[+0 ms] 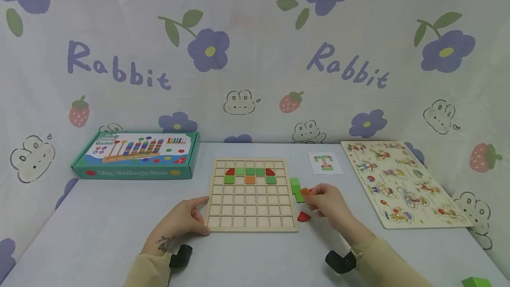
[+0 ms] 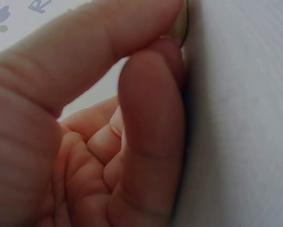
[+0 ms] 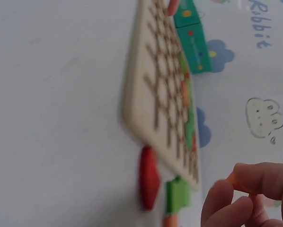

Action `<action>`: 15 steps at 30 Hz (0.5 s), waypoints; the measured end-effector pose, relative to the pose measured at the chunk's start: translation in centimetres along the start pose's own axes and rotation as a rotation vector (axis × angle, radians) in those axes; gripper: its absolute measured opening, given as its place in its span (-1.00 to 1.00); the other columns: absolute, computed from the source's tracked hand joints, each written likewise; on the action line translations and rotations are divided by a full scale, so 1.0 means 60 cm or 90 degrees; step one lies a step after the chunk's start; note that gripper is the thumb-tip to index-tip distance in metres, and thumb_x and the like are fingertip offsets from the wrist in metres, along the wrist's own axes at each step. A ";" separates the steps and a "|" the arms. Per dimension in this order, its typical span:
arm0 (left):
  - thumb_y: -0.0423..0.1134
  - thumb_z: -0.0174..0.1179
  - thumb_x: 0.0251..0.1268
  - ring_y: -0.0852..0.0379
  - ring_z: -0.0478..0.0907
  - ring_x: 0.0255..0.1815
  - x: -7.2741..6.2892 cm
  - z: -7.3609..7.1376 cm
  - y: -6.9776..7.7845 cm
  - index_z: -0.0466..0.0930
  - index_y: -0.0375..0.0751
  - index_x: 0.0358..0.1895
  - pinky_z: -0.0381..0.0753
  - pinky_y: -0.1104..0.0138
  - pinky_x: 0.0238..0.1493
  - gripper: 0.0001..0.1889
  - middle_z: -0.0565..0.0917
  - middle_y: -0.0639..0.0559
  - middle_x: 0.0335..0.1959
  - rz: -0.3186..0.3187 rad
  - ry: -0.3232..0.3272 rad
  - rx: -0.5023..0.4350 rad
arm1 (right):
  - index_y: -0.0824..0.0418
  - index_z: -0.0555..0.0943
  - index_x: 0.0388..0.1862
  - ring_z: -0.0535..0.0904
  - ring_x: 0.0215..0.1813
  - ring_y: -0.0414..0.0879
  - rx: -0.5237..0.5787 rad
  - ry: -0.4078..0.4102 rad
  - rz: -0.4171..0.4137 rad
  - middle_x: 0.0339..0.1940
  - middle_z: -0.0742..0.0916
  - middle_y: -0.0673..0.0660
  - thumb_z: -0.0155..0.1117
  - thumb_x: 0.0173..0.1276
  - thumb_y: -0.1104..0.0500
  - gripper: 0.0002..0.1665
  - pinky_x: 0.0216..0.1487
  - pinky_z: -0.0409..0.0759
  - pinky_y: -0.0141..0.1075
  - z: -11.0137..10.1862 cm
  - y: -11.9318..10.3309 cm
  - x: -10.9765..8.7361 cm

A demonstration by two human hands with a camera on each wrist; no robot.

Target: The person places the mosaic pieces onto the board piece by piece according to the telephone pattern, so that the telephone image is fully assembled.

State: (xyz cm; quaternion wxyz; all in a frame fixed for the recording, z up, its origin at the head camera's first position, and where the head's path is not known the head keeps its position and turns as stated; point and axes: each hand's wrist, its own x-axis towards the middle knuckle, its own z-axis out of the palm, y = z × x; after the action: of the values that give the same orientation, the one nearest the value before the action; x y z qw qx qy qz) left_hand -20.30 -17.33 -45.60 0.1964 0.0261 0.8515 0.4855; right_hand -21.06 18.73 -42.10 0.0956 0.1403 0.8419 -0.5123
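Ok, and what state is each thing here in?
Board: flat, partly filled
Box: closed
Card: face up
Puzzle: face up
Green pieces: loose beside board
Red piece: loose
Orange piece: pinched
Left grip: touching board's edge
Right grip: pinching orange piece
Green block: untouched, partly out of frame

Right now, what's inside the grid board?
Grid board: red pieces, green pieces and an orange piece, toward its far side. The floor directly beneath them is covered.
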 end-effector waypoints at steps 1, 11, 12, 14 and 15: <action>-0.42 0.47 -0.31 0.20 0.37 -0.64 0.000 0.000 0.000 0.23 -0.28 0.34 0.35 0.35 -0.55 -0.05 0.54 0.02 -0.66 -0.001 0.001 -0.001 | 0.26 0.43 -0.35 0.50 -0.48 -0.12 0.008 0.003 -0.005 -0.37 0.58 0.13 0.23 0.21 0.18 -0.80 -0.49 0.37 -0.34 0.004 -0.010 0.001; -0.41 0.48 -0.31 0.20 0.37 -0.64 0.001 0.001 0.002 0.25 -0.27 0.34 0.35 0.35 -0.54 -0.06 0.54 0.01 -0.65 -0.012 0.006 0.005 | 0.30 0.51 -0.16 0.49 -0.58 -0.17 0.060 -0.031 -0.054 -0.31 0.69 0.24 0.21 0.23 0.22 -0.76 -0.53 0.35 -0.36 0.074 -0.073 0.026; -0.41 0.48 -0.31 0.20 0.37 -0.64 0.001 0.001 0.002 0.25 -0.26 0.34 0.35 0.35 -0.54 -0.06 0.54 0.01 -0.65 -0.012 0.006 0.005 | 0.30 0.50 -0.16 0.48 -0.59 -0.17 0.061 -0.037 -0.056 -0.33 0.69 0.24 0.22 0.21 0.23 -0.76 -0.55 0.34 -0.37 0.081 -0.076 0.029; -0.41 0.48 -0.31 0.19 0.37 -0.63 0.001 0.001 0.002 0.25 -0.26 0.34 0.35 0.35 -0.54 -0.06 0.54 0.01 -0.65 -0.011 0.007 0.005 | 0.30 0.50 -0.17 0.47 -0.59 -0.15 0.056 -0.047 -0.061 -0.37 0.70 0.24 0.24 0.17 0.25 -0.75 -0.56 0.35 -0.37 0.093 -0.082 0.034; -0.41 0.48 -0.31 0.19 0.37 -0.64 0.001 0.000 0.002 0.25 -0.27 0.34 0.35 0.34 -0.54 -0.06 0.54 0.01 -0.65 -0.011 0.006 0.005 | 0.29 0.50 -0.18 0.47 -0.59 -0.15 0.050 -0.050 -0.062 -0.39 0.69 0.23 0.26 0.15 0.26 -0.74 -0.55 0.36 -0.36 0.099 -0.085 0.037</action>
State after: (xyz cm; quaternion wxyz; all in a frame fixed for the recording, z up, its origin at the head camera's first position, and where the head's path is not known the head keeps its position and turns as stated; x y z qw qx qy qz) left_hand -20.37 -17.23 -45.54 0.1960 0.0174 0.8545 0.4807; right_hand -24.78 11.54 -41.23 0.0982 0.0828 0.8227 -0.5539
